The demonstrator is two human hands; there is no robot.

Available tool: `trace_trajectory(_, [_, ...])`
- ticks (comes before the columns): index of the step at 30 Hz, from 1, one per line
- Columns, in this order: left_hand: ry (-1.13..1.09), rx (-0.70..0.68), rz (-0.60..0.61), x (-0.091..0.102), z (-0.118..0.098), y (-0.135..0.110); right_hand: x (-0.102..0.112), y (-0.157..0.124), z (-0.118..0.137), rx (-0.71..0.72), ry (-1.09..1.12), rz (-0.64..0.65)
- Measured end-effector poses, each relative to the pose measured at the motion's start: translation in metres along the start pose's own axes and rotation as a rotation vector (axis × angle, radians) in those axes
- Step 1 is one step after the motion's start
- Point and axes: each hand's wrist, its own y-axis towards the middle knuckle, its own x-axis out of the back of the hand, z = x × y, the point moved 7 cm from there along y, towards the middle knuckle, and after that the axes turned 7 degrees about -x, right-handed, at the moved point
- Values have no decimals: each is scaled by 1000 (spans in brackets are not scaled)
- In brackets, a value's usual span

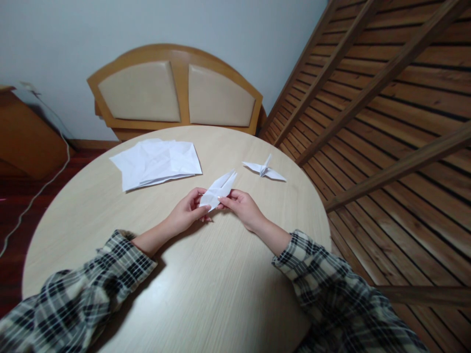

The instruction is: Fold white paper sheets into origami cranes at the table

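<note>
A folded piece of white paper [221, 189] is held just above the table, its split narrow points facing up and to the right. My left hand [190, 210] pinches its lower left end, thumb on top and fingers behind. On its right side, my right hand [241, 207] grips the same paper between thumb and fingers. A finished white paper crane [263, 170] with spread wings rests on the table beyond my right hand. To the left lies a stack of creased white paper sheets [158, 162].
The round pale wooden table [206, 294] carries all the paper. Behind it stands a wooden headboard [184, 54] with two cream panels against the wall. A slatted wooden partition [386, 122] rises close on the right. A white cable [44, 189] runs down at the left.
</note>
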Motion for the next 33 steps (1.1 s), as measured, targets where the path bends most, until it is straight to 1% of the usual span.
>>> trace_trajectory(4, [27,4,2,-1,0,0,0,0,0,-19,21,-7])
trace_trajectory(10, [10,-14,38,-3,0,0,3,0,1,-14,5,-25])
trace_trajectory(17, [8,-11,61,-4,3,1,5,2,2,4,-72,-41])
trace_trajectory(23, [-15,-11,67,-5,3,1,5,2,2,43,-118,-33])
trace_trajectory(28, [-27,-20,85,-7,0,0,3,0,3,27,-95,-6])
trace_trajectory(31, [4,-17,92,-8,-2,0,2,-2,6,34,-114,-7])
trace_trajectory(33, [64,-31,62,-5,-5,1,0,-4,10,42,-127,-4])
